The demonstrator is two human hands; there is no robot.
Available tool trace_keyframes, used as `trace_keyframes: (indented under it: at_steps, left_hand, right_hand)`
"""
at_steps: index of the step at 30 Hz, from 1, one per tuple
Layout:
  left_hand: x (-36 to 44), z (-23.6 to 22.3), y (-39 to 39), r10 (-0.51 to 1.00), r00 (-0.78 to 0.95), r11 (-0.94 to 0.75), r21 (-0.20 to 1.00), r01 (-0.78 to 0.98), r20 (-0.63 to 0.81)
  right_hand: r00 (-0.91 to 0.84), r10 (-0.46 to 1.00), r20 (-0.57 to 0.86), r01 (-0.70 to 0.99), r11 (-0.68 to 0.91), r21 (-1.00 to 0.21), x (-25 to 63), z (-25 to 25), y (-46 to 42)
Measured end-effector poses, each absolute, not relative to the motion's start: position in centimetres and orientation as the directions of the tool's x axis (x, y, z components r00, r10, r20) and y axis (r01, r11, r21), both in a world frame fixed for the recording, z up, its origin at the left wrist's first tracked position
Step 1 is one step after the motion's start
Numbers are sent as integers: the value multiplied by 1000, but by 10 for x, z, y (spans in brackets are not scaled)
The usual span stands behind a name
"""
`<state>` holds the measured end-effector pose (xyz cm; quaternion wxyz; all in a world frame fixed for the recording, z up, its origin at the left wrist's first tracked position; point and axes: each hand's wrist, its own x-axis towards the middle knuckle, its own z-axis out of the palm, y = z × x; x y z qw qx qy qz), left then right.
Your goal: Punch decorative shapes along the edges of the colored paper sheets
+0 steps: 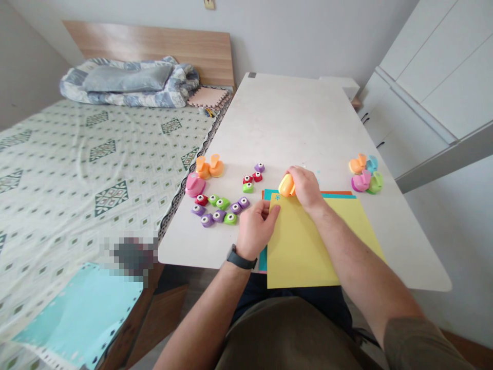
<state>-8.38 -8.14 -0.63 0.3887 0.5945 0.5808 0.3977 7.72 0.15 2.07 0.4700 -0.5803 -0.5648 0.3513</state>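
Observation:
My right hand (304, 186) is wrapped round an orange craft punch (285, 185) at the far edge of a yellow sheet of paper (308, 246). Whether the sheet's edge sits inside the punch's slot is hidden. Near the sheet's far left corner is a snowflake-like cutout (277, 197), with blue showing through. My left hand (257, 226) pinches the left edge of the yellow sheet between thumb and fingers. Under that sheet lie a teal sheet (263, 259) and an orange-red sheet (339, 193), mostly covered.
Several small punches (219, 216) in purple, green and red stand left of the paper. Larger orange punches (210, 167) and a pink punch (195, 185) are at the table's left edge, more coloured punches (362, 181) at right. A punched light-blue sheet (84, 313) lies on the bed.

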Motion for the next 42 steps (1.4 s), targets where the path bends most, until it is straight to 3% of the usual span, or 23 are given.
trace_keyframes:
  at_steps: [17,24,31,35,42]
  left_hand:
    - [-85,-9,-82,998,19,-59,910,410,56]
    - [-85,-6,-84,998,21,-69,909,411,67]
    - [-84,-3,-84,997,27,-71,897,437,66]
    - [-84,-1,-84,997,24,-77,893,443,75]
    - [-83,-2,-84,997,26,-77,892,445,73]
  right_hand:
    - [319,932,172,201,111,-973,94,22,6]
    - [375,871,319,404,156,-901,104,37,-4]
    - [302,821,485,648,197,-736,125,54,-5]
    - [312,882,354,676,56,-735,142,45,11]
    - [433,879,199,481,-38,-876,159,24,24]
